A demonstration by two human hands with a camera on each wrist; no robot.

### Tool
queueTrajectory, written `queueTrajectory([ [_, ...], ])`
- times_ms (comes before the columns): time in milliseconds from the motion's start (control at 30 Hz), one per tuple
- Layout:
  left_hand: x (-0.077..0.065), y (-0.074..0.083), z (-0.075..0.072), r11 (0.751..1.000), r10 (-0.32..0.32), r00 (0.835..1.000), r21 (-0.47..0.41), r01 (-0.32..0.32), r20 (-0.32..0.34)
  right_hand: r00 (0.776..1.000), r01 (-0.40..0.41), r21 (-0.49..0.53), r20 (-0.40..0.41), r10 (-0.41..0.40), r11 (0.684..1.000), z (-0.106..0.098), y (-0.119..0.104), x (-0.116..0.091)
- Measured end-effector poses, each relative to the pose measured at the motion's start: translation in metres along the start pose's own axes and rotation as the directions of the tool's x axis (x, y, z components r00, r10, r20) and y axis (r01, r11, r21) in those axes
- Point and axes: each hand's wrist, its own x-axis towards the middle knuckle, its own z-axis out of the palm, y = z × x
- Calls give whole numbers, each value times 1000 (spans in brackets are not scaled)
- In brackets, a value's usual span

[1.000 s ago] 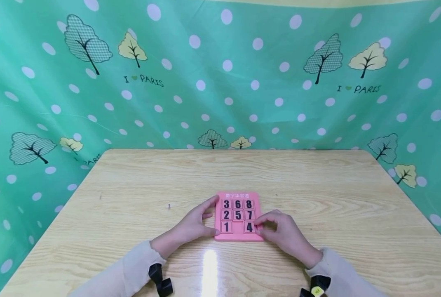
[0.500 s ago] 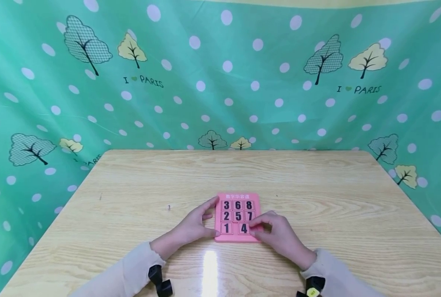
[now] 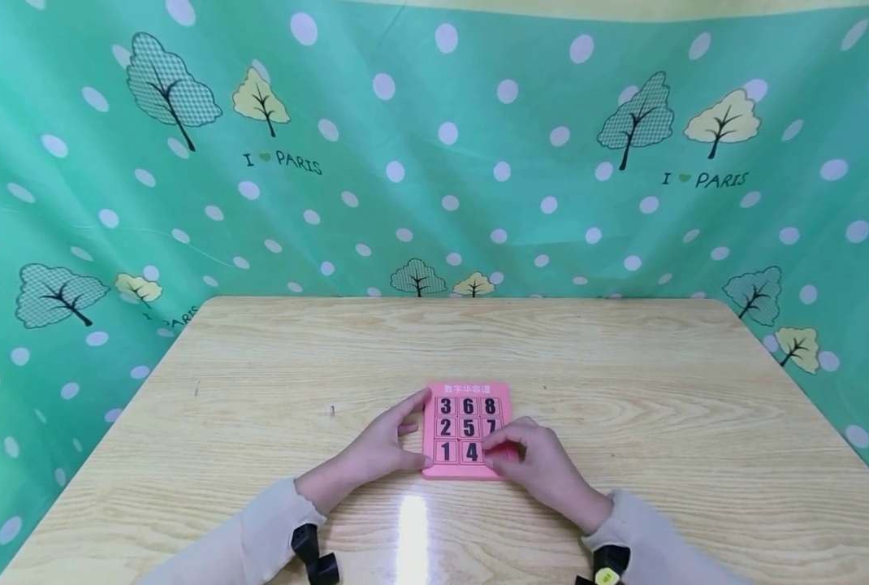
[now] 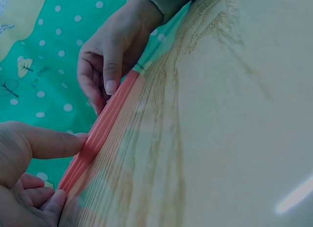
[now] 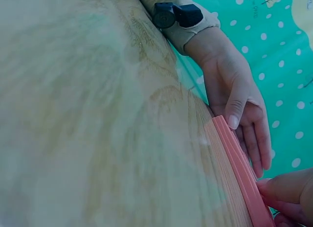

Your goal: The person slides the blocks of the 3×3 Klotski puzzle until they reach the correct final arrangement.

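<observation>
A pink number slide puzzle (image 3: 464, 474) lies flat on the table. Its rows read 3 6 8, then 2 5 7, then 1 and 4, with the 7 partly covered by a finger. My left hand (image 3: 379, 445) holds the board's left side, index finger near the top corner and thumb at the bottom one. With thumb and index finger, my right hand (image 3: 540, 465) pinches the right edge of the 4 tile (image 3: 471, 452), in the middle of the bottom row. Both wrist views show the board's side edge (image 4: 105, 122) low on the table, number faces hidden.
The wooden table (image 3: 274, 349) reaches back to a green dotted curtain (image 3: 449, 97) with printed trees. Black wrist devices (image 3: 316, 554) sit at both sleeves. A bright reflection (image 3: 412, 536) lies on the table in front of the puzzle.
My right hand has moved left, sliding the 4 tile from the bottom-right corner to the middle of the bottom row. My left hand has kept its place.
</observation>
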Motion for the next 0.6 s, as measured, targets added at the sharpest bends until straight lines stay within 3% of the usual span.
queueTrajectory([
  [600, 1, 0, 0, 1000, 12, 1000, 0, -12, 6, 999, 44, -21, -28, -45, 999, 1, 3, 3],
])
